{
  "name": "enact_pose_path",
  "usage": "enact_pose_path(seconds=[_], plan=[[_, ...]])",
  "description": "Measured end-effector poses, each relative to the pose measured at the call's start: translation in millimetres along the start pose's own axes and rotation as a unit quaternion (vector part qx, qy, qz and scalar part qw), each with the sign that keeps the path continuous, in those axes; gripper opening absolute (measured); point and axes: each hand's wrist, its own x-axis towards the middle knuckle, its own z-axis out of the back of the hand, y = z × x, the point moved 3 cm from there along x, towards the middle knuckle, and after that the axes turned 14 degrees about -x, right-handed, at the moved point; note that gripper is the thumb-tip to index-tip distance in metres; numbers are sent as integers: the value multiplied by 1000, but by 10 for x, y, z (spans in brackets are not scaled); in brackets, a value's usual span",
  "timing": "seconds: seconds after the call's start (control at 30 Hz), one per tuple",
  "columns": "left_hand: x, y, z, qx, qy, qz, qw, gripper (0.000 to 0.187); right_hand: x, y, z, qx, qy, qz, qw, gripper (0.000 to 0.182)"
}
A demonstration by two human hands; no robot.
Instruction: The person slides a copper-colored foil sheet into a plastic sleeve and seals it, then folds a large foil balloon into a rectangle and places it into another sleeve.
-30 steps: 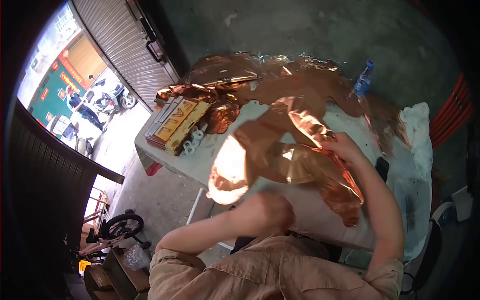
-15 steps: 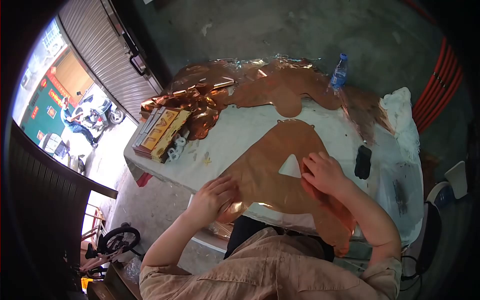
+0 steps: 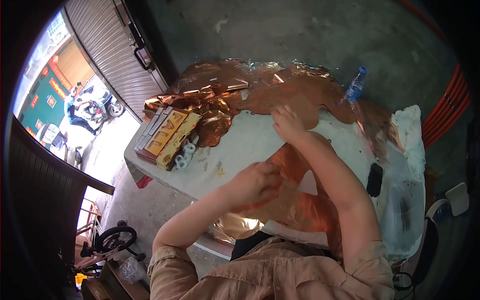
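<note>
L hand curled at near foil, prob. to control it; R hand reaches to foil pile; can't tell if either grips.

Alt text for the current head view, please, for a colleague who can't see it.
Two bare hands work over coppery foil on a white-covered table: the left hand is over the near foil piece, the right hand reaches to the far foil. A boxy stack marked "FALL" sits at left, a blue-capped bottle beyond at right.
</note>
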Motion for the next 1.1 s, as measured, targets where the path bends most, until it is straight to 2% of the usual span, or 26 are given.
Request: enact_pose_path(seconds=[0.03,0.1,0.2,0.27,0.3,0.37,0.4,0.47,0.6,0.67,0.7,0.77,0.8,0.87,0.9,0.97,1.0,1.07,1.1], plan=[[-41,-65,56,1,-3,1,1000,21,65,47,-52,-9,-7,-5,1000,30],[-211,-176,203,84,-31,56,994,21,162,83,-193,-17,-12,-10,1000,32],[-458,-106,197,13,-29,70,997,21,300,41,-464,-81,-15,-11,997,30],[-499,-84,150,32,-29,75,996,19,366,50,-561,-170,-50,46,983,17],[-511,-71,130,53,-30,76,995,18,386,44,-553,-168,-49,50,983,17],[-545,-36,97,53,-35,84,994,15,384,36,-570,-200,26,120,972,14],[-532,-7,105,56,-36,85,994,13,407,48,-546,-202,25,120,972,14],[-491,4,130,62,-31,85,994,13,433,75,-484,-108,-2,58,992,12],[-419,-21,167,35,5,101,994,13,509,101,-566,-183,-33,80,979,11],[-425,-6,170,36,3,94,995,14,520,105,-624,-142,40,79,986,10],[-432,-2,166,35,2,86,996,14,538,95,-651,-141,40,80,986,10],[-442,21,169,19,1,93,995,14,577,-29,-656,25,-24,-54,998,7],[-446,34,166,5,-1,98,995,13,574,-43,-643,25,-23,-54,998,7],[-472,82,141,-3,-4,102,995,12,565,-138,-646,195,24,-163,967,12],[-481,98,138,-11,-7,105,994,11,568,-178,-645,196,24,-163,967,12],[-476,100,145,-14,0,109,994,11,551,-287,-707,354,87,-232,902,24],[-477,97,143,-17,7,114,993,11,557,-309,-661,354,87,-233,901,24],[-473,78,135,-6,18,116,993,12,544,-407,-572,477,75,-301,822,30],[-468,74,134,6,28,119,993,12,552,-497,-576,522,63,-306,793,28]])
